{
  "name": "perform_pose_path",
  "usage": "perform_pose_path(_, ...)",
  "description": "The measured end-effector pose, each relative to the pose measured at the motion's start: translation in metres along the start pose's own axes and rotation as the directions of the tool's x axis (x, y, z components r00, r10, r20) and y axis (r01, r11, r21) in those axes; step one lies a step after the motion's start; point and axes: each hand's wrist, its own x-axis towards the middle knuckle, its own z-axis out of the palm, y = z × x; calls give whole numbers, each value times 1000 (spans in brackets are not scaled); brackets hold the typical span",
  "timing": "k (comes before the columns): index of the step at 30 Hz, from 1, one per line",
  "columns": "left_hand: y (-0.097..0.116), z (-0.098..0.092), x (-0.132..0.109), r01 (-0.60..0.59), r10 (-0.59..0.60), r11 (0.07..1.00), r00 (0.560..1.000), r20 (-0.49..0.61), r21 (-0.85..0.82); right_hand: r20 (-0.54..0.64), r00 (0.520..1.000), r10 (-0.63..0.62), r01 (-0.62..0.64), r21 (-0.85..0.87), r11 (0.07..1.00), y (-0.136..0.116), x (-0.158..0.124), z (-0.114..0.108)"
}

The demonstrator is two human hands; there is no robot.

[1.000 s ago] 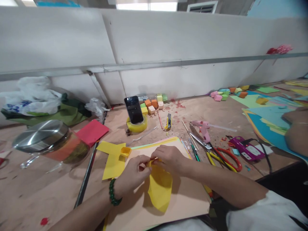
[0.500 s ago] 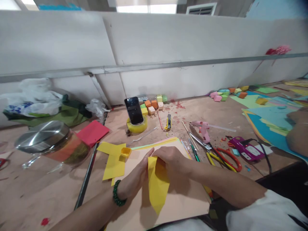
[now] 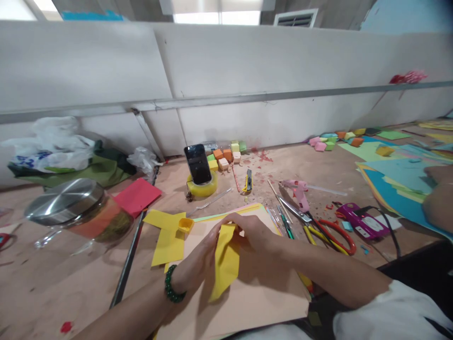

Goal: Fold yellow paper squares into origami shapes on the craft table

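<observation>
A folded yellow paper (image 3: 226, 264) is held between my two hands, above a stack of pale peach sheets (image 3: 262, 302). My left hand (image 3: 200, 255), with a green bead bracelet at the wrist, has its fingers closed on the paper's left edge. From the right, my right hand (image 3: 256, 233) pinches the paper near its upper end. The lower end of the paper tapers and hangs toward the left. Beside my left hand lie a yellow cut sheet (image 3: 168, 241) and a small yellow paper cup (image 3: 186, 225).
Right of the stack lie scissors (image 3: 329, 233), a pink glue gun (image 3: 299, 191) and a purple device (image 3: 363, 222). Behind stand a phone (image 3: 198, 164) and several paper cubes (image 3: 226, 156). A lidded glass jar (image 3: 81, 210) is at left. Another person's hand (image 3: 439, 203) shows at far right.
The yellow paper has turned, its lower tip swinging left, and it looks narrower. The fingers of both hands have shifted slightly around its upper end.
</observation>
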Motion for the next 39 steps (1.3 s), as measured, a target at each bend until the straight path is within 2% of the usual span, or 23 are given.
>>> perform_pose_path(4,0,-4,-1,12,2,985,997,-79,175,-28,987,-156,150,-157,976,2,0,2)
perform_pose_path(6,-3,-9,-1,8,10,974,997,-77,225,-28,986,-167,160,-167,973,2,1,1)
perform_pose_path(9,-8,-20,0,13,12,967,995,-97,253,-142,990,7,-3,25,1000,2,6,-2)
perform_pose_path(11,-8,-23,1,-65,103,936,990,-94,346,-195,965,174,-118,269,956,2,11,-1)
perform_pose_path(14,-4,-18,2,-153,184,846,983,-9,510,-124,934,336,-227,523,822,0,15,8)
perform_pose_path(16,-2,-12,2,-90,169,810,982,-84,579,-69,926,370,-275,550,789,-2,14,17)
perform_pose_path(20,-2,-14,5,100,170,749,927,-335,656,36,958,286,-277,387,880,-9,5,24)
perform_pose_path(22,0,-20,6,128,212,705,901,-378,698,109,955,276,-296,272,916,-13,3,17)
perform_pose_path(24,3,-26,6,144,220,682,895,-389,717,177,949,260,-299,245,922,-17,3,4)
perform_pose_path(27,11,-29,6,176,139,663,926,-351,727,86,974,208,-224,287,931,-21,6,-16)
perform_pose_path(30,16,-25,4,145,15,606,981,-194,782,-30,989,148,-137,232,963,-22,5,-26)
perform_pose_path(33,19,-21,1,111,-49,454,994,-99,884,28,995,100,-102,83,991,-21,4,-25)
perform_pose_path(36,20,-20,0,81,18,308,996,-91,948,97,991,91,-86,-55,995,-19,4,-22)
perform_pose_path(39,19,-21,4,105,129,254,982,-141,962,123,985,125,-101,-183,978,-18,6,-25)
